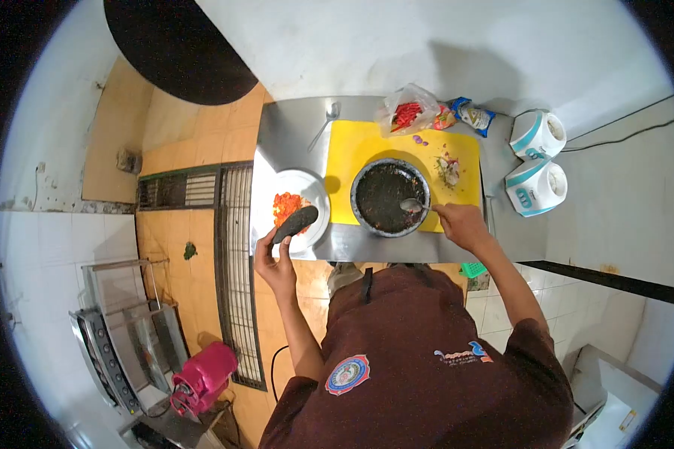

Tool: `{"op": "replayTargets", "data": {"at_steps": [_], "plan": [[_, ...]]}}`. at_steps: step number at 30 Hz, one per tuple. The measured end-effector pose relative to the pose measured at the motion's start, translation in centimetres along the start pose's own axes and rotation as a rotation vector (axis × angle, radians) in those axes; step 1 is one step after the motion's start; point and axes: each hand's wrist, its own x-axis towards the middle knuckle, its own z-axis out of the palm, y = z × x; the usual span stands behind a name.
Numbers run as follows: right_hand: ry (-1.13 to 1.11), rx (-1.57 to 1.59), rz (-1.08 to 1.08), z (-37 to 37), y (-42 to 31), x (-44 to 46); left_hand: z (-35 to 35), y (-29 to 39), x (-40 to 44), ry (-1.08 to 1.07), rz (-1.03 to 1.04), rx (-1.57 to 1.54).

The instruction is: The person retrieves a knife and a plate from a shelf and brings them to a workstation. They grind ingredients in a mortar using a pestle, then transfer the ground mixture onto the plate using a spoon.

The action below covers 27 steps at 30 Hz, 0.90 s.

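Observation:
My left hand is closed round a dark stone pestle, held over the near side of a white plate. Chopped red-orange chili lies on that plate, partly covered by the pestle. In my right hand is a metal spoon, its bowl inside a round stone mortar. The mortar's dark inner surface carries small bits of residue. Under the mortar is a yellow cutting board. Onion-like peelings and scraps lie on the board to the mortar's right.
A second spoon lies at the back left of the steel table. Behind the board are a plastic bag of red chilies and a blue packet. Two white-and-teal appliances stand right. A pink gas cylinder stands at lower left.

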Motion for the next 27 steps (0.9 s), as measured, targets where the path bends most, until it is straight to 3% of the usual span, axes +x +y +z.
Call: {"op": "replayTargets", "data": {"at_steps": [5,8,14,18,21,24,27], "plan": [[-0.156,-0.013,-0.093,-0.7,-0.3,0.7,-0.7,-0.5,1.7,-0.057,0.009,0.003],[-0.195,0.013,-0.005,0.1,-1.4,0.5,-0.4,-0.9,2.8,-0.097,0.004,-0.034],[-0.249,0.236,0.421,1.3,-7.4,0.8,0.7,-3.1,4.1,-0.126,-0.012,-0.109],[-0.039,0.639,0.454,5.8,-6.1,0.2,1.2,-3.8,5.4,-0.172,0.007,-0.131],[0.13,0.668,0.531,5.5,-6.1,-0.3,0.9,-4.1,6.5,-0.226,0.015,-0.159],[0.124,0.364,0.667,3.5,-9.4,0.2,0.9,-3.7,7.8,-0.249,-0.005,-0.169],[0.047,0.18,0.514,5.7,-9.8,-1.0,0.8,-3.8,8.9,-0.267,-0.021,-0.16]]}}
